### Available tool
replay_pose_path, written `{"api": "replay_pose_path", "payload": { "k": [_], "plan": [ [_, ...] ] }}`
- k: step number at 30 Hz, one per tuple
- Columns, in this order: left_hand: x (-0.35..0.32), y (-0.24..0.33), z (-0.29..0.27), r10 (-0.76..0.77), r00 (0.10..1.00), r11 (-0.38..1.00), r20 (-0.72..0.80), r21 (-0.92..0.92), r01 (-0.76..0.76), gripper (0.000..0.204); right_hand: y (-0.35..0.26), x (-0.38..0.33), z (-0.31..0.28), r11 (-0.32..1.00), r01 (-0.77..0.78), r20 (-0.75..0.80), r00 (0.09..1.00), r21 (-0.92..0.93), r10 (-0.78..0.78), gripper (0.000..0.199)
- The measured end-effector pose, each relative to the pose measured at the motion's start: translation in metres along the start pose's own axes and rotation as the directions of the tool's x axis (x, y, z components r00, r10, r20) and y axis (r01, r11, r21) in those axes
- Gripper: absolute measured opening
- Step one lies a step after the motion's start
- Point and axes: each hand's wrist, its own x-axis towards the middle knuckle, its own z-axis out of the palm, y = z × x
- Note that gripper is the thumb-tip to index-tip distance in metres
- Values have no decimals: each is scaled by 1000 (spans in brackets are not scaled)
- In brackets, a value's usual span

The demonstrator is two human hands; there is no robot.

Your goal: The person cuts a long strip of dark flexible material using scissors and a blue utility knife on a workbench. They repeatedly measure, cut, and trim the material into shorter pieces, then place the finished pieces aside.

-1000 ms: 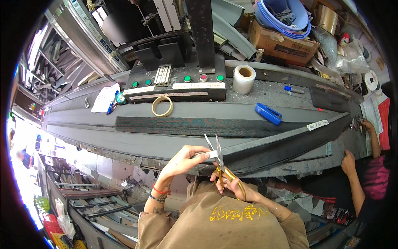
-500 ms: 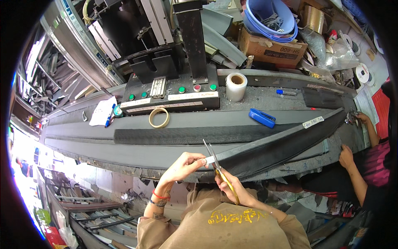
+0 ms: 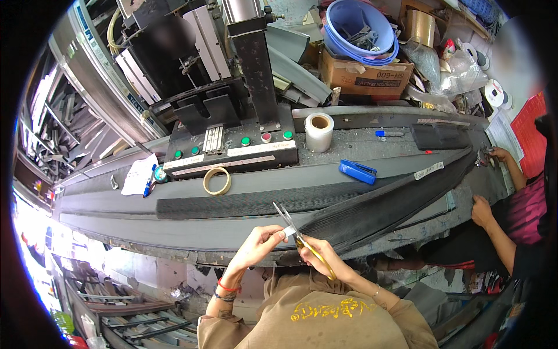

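Note:
My right hand (image 3: 321,256) grips a pair of scissors (image 3: 314,251) with yellow handles. Their slim blades point up and away from me, slightly parted. Just left of the blades, my left hand (image 3: 258,245) pinches a small whitish piece (image 3: 289,231) between thumb and fingertips. A long dark pleated mesh (image 3: 372,205) runs from beside the scissors to the far right of the bench, bearing a pale written label (image 3: 429,170). Whether the whitish piece still joins the mesh is hidden by the blades and my hand.
Behind lie a tape roll (image 3: 217,181), a blue stapler (image 3: 357,172), a stretch-film roll (image 3: 319,132) and a black machine with buttons (image 3: 232,152). Another dark mesh strip (image 3: 232,206) lies along the bench. At the right, a co-worker's hand (image 3: 481,212) rests by the bench edge.
The light grey strip along the mesh's upper edge no longer shows; the mesh now lies flatter, its near end right of the scissors. Both hands sit slightly left and lower, and the view has shifted.

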Motion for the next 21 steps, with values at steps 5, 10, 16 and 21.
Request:
{"api": "replay_pose_path", "payload": {
  "k": [5, 10, 16, 21],
  "plan": [
    [3, -10, 10, 6, 999, 1000, -53, 13, -5, 25, -1, -1, 9, 993, -121, -113, 986, 0, 120, 46],
    [0, -10, 13, 136, 893, 950, -429, 312, 5, 20, -7, -18, 13, 991, -110, -147, 982, 73, 120, 43],
    [30, -14, 60, 499, 745, 734, -443, 673, -91, 17, -6, -62, -32, 988, 27, -399, 913, -151, -86, 45],
    [73, -11, 132, 471, 871, 583, -140, 790, -189, 47, 0, -96, -77, 998, 17, -686, 726, 66, 34, 49]
  ]
}}
